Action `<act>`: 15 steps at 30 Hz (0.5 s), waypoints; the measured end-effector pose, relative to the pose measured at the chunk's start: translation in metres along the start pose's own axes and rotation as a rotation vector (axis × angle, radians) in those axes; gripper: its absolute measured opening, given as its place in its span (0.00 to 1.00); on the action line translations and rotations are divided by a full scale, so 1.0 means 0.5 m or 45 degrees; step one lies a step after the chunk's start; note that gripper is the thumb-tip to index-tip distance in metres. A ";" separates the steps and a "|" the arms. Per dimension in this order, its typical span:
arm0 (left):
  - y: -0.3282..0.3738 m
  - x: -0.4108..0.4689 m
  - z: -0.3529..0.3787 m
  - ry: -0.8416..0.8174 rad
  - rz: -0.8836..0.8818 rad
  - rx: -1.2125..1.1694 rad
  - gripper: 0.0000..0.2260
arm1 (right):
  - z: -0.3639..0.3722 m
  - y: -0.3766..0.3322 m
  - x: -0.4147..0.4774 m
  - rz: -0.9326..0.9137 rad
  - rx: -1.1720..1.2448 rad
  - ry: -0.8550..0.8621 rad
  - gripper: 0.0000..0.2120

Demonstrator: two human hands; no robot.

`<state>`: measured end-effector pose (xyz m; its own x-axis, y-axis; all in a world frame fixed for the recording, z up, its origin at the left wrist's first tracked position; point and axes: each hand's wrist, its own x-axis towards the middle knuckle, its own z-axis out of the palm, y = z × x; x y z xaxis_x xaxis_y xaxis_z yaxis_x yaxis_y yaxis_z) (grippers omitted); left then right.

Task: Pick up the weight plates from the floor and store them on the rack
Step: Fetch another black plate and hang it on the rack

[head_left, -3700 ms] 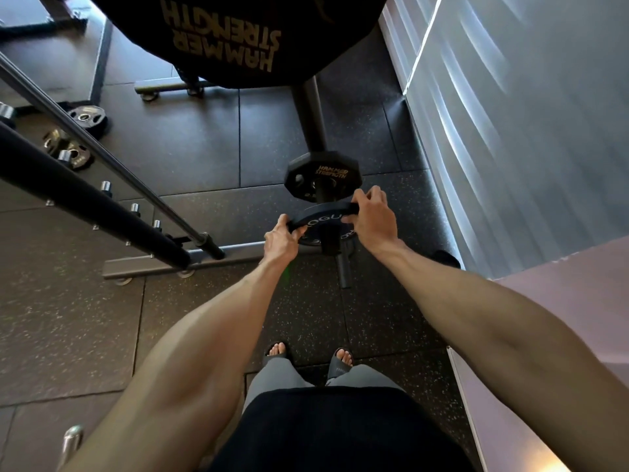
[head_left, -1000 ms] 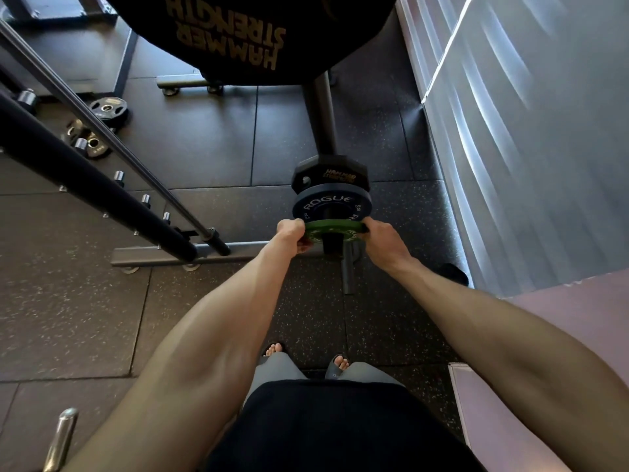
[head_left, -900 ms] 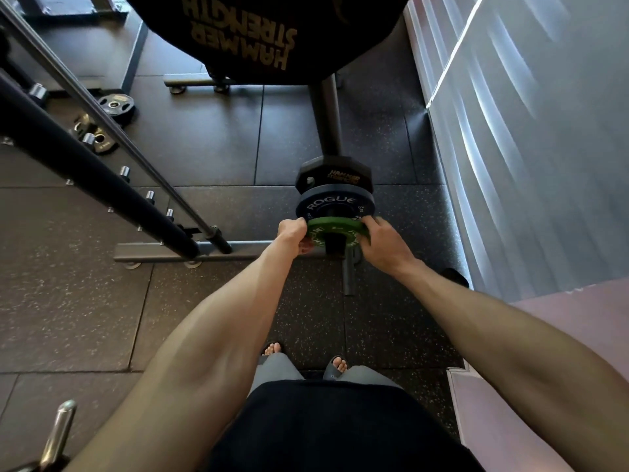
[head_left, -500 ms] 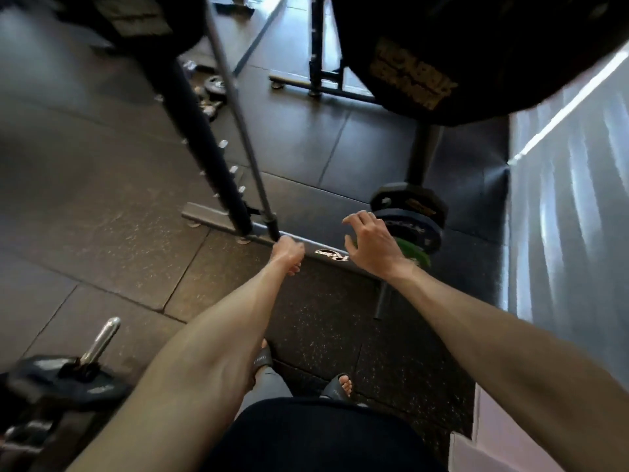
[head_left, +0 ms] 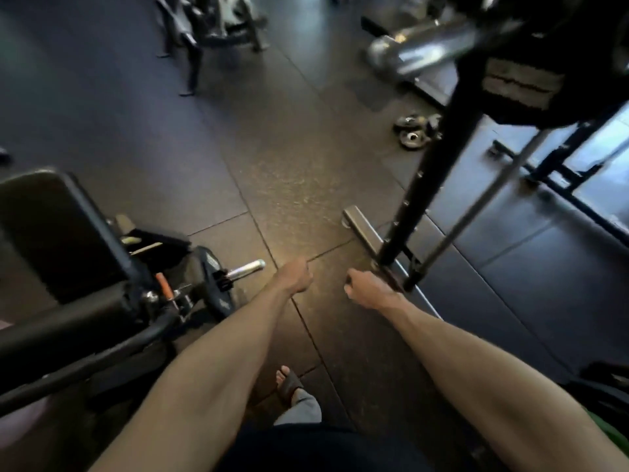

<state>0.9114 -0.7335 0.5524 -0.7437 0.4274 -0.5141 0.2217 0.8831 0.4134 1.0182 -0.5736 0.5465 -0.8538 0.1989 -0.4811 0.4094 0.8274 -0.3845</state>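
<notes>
Over the floor (head_left: 289,185) — left hand (head_left: 294,275), right hand (head_left: 366,289) loosely curled, plate released.

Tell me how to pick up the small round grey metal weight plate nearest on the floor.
Take the small round grey metal weight plate by its outer rim, from above on its near side: it lies flat, hole upward, with other plates crowding its far side.
</notes>
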 end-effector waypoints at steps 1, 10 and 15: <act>-0.035 0.012 -0.025 0.002 -0.021 0.005 0.12 | 0.004 -0.039 0.032 -0.029 -0.026 -0.057 0.14; -0.287 0.103 -0.231 0.084 -0.184 -0.250 0.12 | 0.010 -0.361 0.287 -0.204 -0.207 -0.307 0.14; -0.396 0.156 -0.276 0.123 -0.304 -0.498 0.12 | 0.020 -0.490 0.408 -0.287 -0.303 -0.388 0.14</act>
<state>0.7226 -0.9019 0.5341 -0.8042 0.1844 -0.5650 -0.2036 0.8076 0.5535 0.7468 -0.7410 0.5349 -0.7647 -0.1346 -0.6302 0.1084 0.9371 -0.3317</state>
